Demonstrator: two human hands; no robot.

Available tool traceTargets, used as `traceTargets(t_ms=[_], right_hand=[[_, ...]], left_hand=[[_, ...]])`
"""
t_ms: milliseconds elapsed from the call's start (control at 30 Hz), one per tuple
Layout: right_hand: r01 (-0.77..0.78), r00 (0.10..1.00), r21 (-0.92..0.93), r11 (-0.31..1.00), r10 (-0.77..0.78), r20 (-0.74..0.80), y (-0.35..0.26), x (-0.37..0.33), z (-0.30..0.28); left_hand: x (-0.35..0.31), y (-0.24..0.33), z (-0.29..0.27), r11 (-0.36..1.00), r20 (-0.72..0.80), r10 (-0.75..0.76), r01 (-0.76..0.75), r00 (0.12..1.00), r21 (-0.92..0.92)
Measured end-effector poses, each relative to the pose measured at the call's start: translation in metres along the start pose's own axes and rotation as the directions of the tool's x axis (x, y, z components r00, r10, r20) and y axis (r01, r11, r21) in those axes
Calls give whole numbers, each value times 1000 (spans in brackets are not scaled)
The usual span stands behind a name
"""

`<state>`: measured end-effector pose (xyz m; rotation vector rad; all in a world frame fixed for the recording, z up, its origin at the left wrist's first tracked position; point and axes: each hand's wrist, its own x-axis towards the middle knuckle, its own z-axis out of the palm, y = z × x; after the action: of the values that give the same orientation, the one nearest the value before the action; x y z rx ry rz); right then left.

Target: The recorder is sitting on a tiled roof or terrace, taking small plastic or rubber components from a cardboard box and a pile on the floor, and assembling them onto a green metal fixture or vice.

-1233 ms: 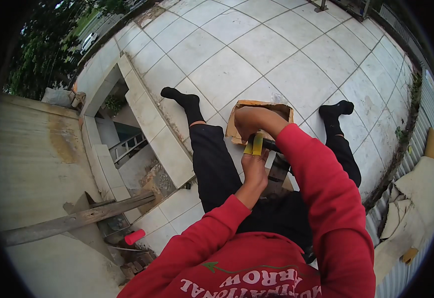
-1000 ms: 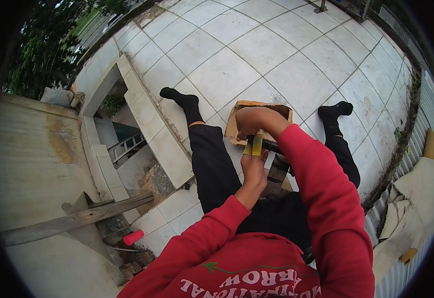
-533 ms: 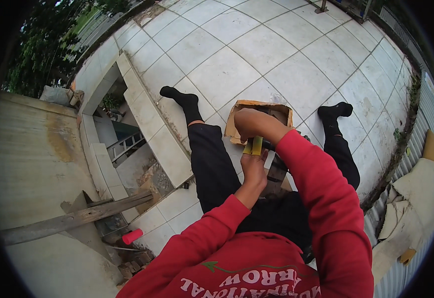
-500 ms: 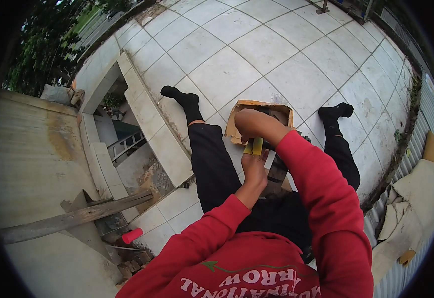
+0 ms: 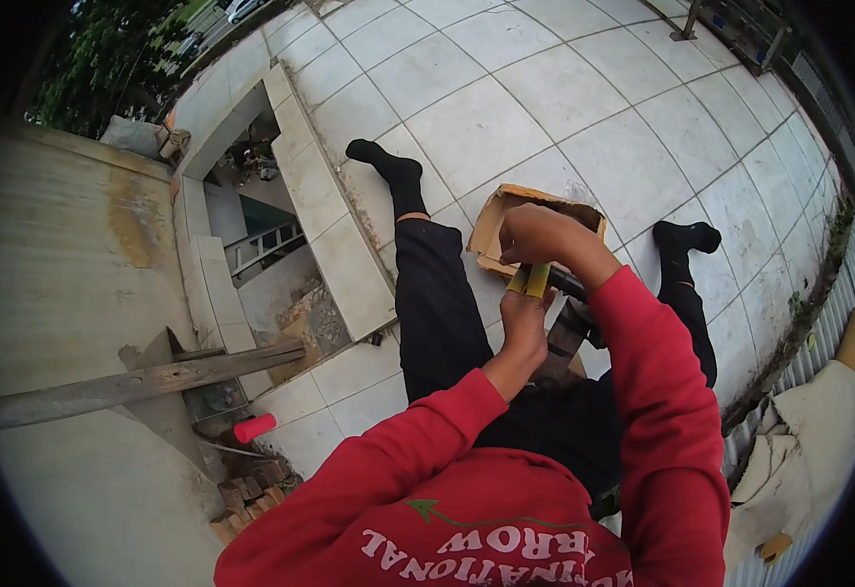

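Observation:
My left hand (image 5: 523,328) is closed around the lower end of a yellow strip-like piece (image 5: 538,281), which shows two yellow faces with a darker line between them. Just above it, my right hand (image 5: 537,235) is curled with its fingers bent down at the piece's upper end; what sits in those fingers is hidden. Behind both hands an open cardboard box (image 5: 487,235) stands on the tiles, with dark contents partly covered by my right hand. A black cylindrical part (image 5: 568,284) lies beside the yellow piece, and a dark brown block (image 5: 564,338) is between my legs.
My legs spread across the white tiled floor (image 5: 457,78) on both sides of the box. At left, a raised tiled ledge (image 5: 335,245) borders an opening with a ladder (image 5: 263,249). A wooden pole (image 5: 144,389) and red cylinder (image 5: 254,428) are lower left; corrugated sheeting (image 5: 804,338) runs along the right.
The whole view has shifted, so hands, box and legs appear slightly farther right and lower. Both hands keep their places at the yellow piece, with little visible change in grip.

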<state>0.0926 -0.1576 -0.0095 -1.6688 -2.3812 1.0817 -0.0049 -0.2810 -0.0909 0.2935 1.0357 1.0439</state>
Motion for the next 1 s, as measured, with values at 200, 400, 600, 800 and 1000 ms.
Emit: traceTargets(t_ms=[200,400,600,800,1000], right_hand=[[-16,998,-18,1000,15,-65,-4,-3,-3],[-7,974,31,1000,14,-227,-16,-9,-12],[-89,974,-92,992,67,-218,-24,-11,-13],[-39,999,-129,991,40,5,-27,-19,-11],[-11,1000,-100,995,12,10,-13,-11,-1]], left_hand=[[1,-3,-1,1000,14,11,-11,1000,-3],[0,-1,-1,1000,-3,8,-8,1000,0],[5,-6,-5,999,9,26,-27,1000,22],[1,-4,-3,1000,9,26,-26,1000,11],[4,-5,-4,999,41,34,-34,999,18]])
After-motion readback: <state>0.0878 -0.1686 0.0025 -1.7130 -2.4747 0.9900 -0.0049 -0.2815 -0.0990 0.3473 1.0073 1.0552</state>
